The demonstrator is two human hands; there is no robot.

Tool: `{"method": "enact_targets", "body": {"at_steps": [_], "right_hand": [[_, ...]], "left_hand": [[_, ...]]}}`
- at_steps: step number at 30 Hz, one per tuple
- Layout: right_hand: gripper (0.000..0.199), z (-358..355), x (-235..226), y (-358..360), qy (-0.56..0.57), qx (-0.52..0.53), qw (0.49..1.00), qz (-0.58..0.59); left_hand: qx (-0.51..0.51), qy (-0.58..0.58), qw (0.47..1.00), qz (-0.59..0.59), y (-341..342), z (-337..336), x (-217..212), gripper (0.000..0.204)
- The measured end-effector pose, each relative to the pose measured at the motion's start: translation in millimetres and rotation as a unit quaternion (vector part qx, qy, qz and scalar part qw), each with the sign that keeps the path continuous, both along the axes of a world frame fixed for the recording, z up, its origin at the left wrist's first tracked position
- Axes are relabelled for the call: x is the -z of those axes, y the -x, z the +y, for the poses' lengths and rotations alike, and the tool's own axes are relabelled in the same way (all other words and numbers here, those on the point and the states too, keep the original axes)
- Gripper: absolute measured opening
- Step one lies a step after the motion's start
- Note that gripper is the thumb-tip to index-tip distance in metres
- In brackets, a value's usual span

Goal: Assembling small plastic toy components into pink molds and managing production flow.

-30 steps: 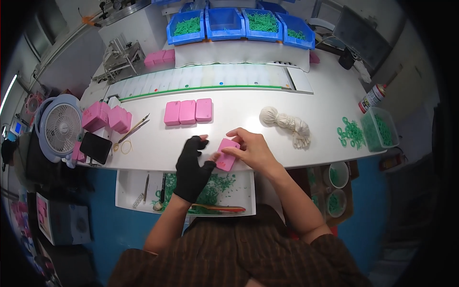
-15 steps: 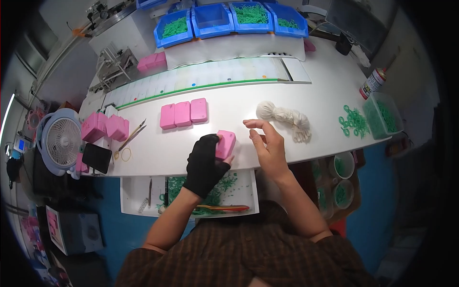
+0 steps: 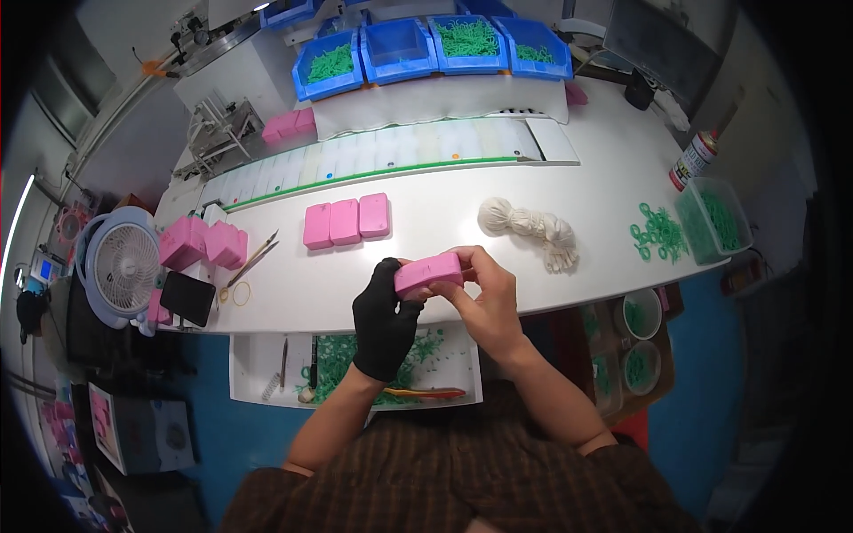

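Observation:
A pink rectangular plastic case [image 3: 428,272] is held above the near edge of the white table [image 3: 444,231] by both hands. My left hand [image 3: 384,320], in a black glove, grips its left end from below. My right hand [image 3: 487,298], bare, holds its right end with the fingers curled over the top. Three more pink cases [image 3: 346,220] lie side by side on the table just beyond. A bundle of white string [image 3: 531,229] lies to the right of my hands.
Blue bins [image 3: 426,44] of green parts line the back. A white fan [image 3: 120,264], a dark phone [image 3: 187,298], pink boxes [image 3: 203,244] and tweezers [image 3: 253,259] sit at left. Green rings [image 3: 657,233] and a clear tub [image 3: 715,220] at right. An open drawer [image 3: 355,364] holds green parts.
My right hand, apart from the case half a second ago, has come back onto it. Both hands now hold the case lifted and turned lengthwise.

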State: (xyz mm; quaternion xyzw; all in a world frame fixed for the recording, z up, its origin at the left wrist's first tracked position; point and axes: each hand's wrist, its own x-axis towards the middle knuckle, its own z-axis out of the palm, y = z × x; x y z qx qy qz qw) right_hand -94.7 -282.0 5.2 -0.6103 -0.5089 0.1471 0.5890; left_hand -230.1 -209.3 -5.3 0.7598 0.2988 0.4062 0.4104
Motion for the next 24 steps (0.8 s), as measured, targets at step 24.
{"method": "enact_targets", "body": {"at_steps": [24], "right_hand": [[0.018,-14.4,21.3,-58.1,0.029,0.087,0.987,0.129]], "left_hand": [[0.197,-0.239,0.903,0.298,-21.8,57.3,-2.3,0.093]]}}
